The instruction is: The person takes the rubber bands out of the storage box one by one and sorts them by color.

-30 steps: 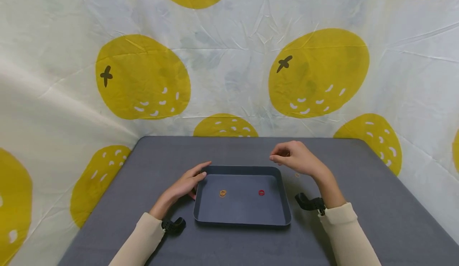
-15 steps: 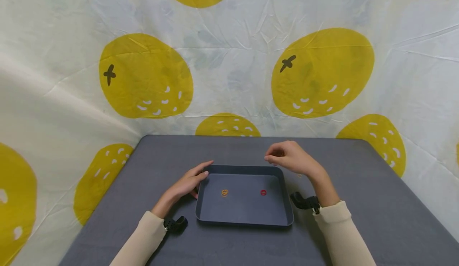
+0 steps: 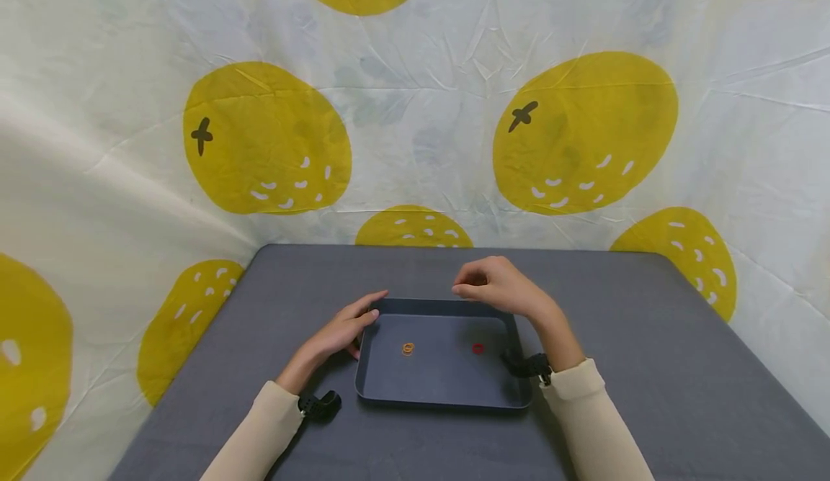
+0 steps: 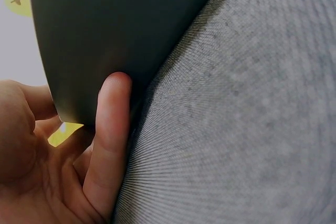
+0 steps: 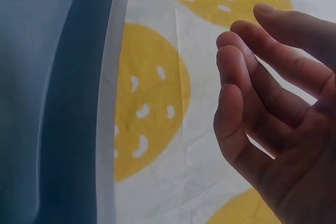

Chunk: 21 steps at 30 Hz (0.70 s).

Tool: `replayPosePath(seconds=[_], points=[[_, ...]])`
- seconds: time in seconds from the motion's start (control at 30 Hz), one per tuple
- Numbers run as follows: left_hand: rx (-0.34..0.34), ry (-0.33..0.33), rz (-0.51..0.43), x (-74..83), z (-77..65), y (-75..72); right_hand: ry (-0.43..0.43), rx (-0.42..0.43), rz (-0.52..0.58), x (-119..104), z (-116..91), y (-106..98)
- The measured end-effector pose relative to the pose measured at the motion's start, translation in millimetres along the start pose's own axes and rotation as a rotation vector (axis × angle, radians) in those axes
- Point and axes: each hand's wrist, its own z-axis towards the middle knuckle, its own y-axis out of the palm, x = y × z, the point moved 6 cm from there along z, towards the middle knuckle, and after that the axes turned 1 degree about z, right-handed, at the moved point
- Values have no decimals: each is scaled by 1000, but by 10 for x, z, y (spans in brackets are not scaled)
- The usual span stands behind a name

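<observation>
A shallow dark grey rectangular tray (image 3: pixel 444 396) lies on the table. My left hand (image 3: pixel 340 331) holds its far left corner, the thumb over the rim and the fingers outside. In the left wrist view a straight finger (image 4: pixel 111 129) lies along the tray's outer wall. Inside the tray are overlapping small orange rings (image 3: pixel 408 349), like rubber bands, on the left and a small red ring (image 3: pixel 478 348) on the right. My right hand (image 3: pixel 499 284) hangs over the far rim, fingers loosely curled. In the right wrist view no object shows between its fingertips (image 5: pixel 231 64).
The grey-covered table (image 3: pixel 648 337) extends around the tray. A white cloth with yellow fruit shapes (image 3: pixel 421 135) hangs behind it and along both sides. Dark wrist cameras sit on both wrists; the right one (image 3: pixel 525 363) overlaps the tray's right side.
My right hand has moved left, from beyond the tray's right corner to over its far rim. A small yellowish ring seen right of the tray earlier is now hidden behind the forearm. Left hand stays put.
</observation>
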Motion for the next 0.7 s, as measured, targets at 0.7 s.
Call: replayPosePath(seconds=[0.7], points=[[-10,-1,-12,-9,9,-3,-74,-140,-11,-104,358,714]])
